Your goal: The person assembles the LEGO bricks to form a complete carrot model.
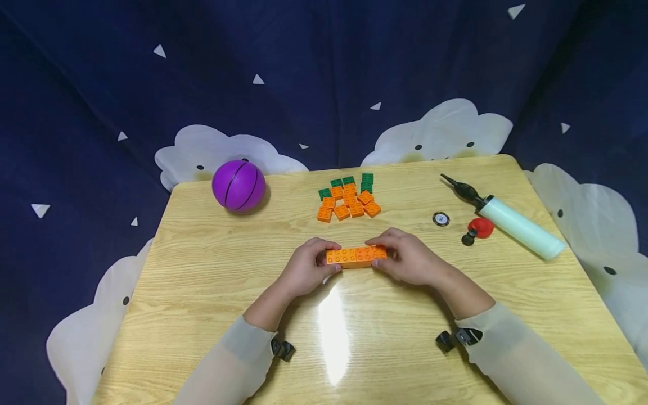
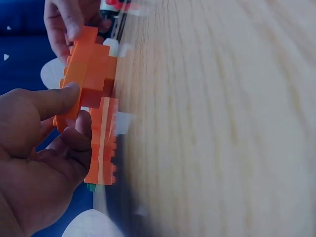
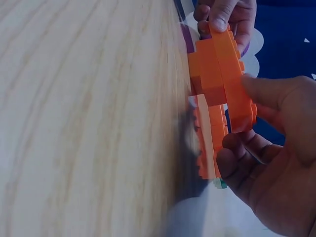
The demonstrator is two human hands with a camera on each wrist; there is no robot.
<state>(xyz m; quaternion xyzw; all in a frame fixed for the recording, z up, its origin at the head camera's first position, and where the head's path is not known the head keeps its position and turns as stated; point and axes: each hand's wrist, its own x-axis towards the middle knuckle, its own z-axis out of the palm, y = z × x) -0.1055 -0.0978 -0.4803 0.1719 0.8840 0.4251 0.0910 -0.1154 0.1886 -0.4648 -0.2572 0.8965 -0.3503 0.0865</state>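
Both hands are at a stack of orange toy building bricks [image 1: 356,256] in the middle of the wooden table. My left hand [image 1: 310,266] pinches its left end between thumb and fingers. At the other end, my right hand [image 1: 411,260] grips it in the same way. In the left wrist view the orange stack [image 2: 91,69] is stepped, with a long top layer over narrower layers. The right wrist view shows that stack's underside [image 3: 210,69] close to the tabletop; whether it touches cannot be told. Beyond it lie loose orange bricks [image 1: 356,210].
Several green bricks [image 1: 367,179] lie behind the loose orange ones. A purple ball [image 1: 238,185] sits at the back left. To the right are a round chip [image 1: 441,219], a red item [image 1: 482,227] with a small black piece [image 1: 469,237], and a hand pump [image 1: 521,226].
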